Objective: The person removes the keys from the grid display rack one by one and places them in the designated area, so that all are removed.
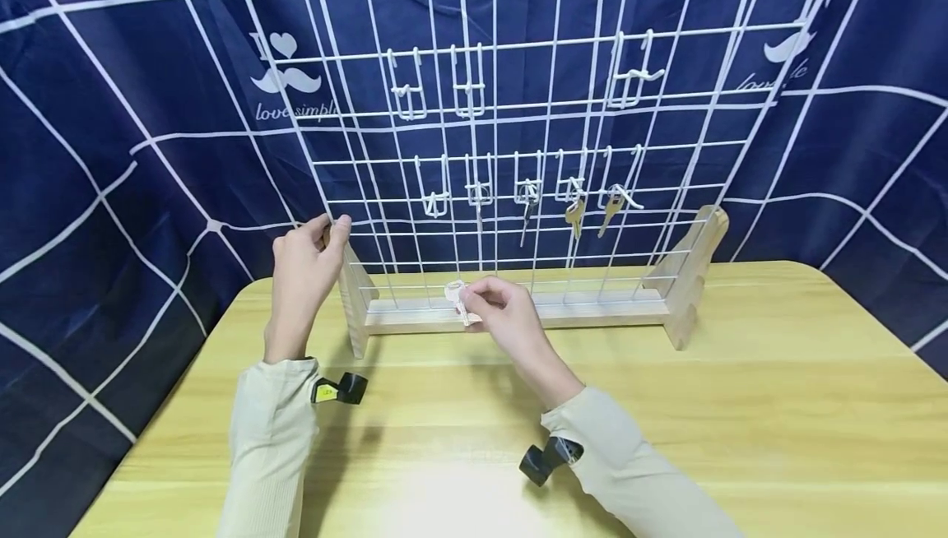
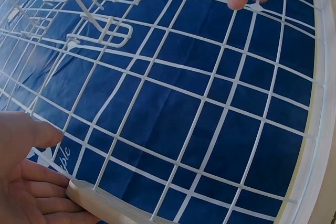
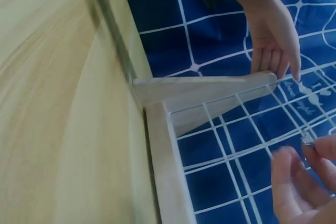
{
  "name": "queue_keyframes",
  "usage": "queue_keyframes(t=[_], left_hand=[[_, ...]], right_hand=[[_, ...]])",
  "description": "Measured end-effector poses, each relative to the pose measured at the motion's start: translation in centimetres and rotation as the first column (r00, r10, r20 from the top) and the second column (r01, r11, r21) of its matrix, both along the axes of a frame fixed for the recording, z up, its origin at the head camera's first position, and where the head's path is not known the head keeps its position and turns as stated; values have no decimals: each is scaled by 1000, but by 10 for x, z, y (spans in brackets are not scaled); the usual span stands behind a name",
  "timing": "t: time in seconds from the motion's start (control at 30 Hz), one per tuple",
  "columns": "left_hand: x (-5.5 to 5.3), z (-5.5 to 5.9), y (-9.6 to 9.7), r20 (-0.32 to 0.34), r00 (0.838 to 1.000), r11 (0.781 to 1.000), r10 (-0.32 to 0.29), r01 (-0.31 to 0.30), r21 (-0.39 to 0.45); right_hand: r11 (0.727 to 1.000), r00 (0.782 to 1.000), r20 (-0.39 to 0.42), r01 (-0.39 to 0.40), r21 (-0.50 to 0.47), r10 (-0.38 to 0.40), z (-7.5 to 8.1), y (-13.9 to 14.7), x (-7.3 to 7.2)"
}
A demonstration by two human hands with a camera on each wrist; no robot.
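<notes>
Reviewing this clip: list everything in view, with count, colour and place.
Rack: 1, white wire and pale wood, on table
Hooks: 8, white, on rack; three upper, five lower
Hanging keys: at least 4, two gold, others greyish, on lower hooks
Held key: at least 1, silvery, in right hand
Table: 1, yellowish wood
Cloth: count unclear, navy with white lines, behind and beside table
Cameras: 2, black, at wrists
Sleeves: 2, cream
Left hand: 1, at rack's left edge
Right hand: 1, pinching held key

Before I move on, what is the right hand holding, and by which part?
A key, pinched in the right hand; exactly which part of the key sits in the grip cannot be told.
</notes>
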State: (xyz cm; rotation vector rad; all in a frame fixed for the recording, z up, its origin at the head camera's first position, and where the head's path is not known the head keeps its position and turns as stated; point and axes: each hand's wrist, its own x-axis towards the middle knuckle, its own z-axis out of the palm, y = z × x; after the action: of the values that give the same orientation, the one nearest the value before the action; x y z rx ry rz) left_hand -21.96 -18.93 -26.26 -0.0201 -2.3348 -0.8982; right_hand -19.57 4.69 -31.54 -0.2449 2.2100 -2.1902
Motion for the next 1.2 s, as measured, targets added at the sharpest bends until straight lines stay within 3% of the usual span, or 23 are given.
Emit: queue_keyframes(t=[0.1,0.33,0.67,1.0,1.2], left_hand=[[1,0,0,7,1000,1000,-2,2,1],[0,1,-1,-4,1000,1000,-9,9,-7],[-1,0,-2,-27,999,1000,-17,16,-24],[-2,2,-2,-15,1000,1000,-12,12,-7],[-2,2,-2,-13,1000,1000,-17,17,-7]], right_hand=[[1000,1000,3,19,-1,-19,-4,0,-2],[992,995,88,-39,-121,50,-14,-1,-8],[984,957,234,-179,9,172,-30,0,-14],[981,939,302,-190,47,167,-46,7,-26],[974,908,384,-212,76,168,-54,11,-30]])
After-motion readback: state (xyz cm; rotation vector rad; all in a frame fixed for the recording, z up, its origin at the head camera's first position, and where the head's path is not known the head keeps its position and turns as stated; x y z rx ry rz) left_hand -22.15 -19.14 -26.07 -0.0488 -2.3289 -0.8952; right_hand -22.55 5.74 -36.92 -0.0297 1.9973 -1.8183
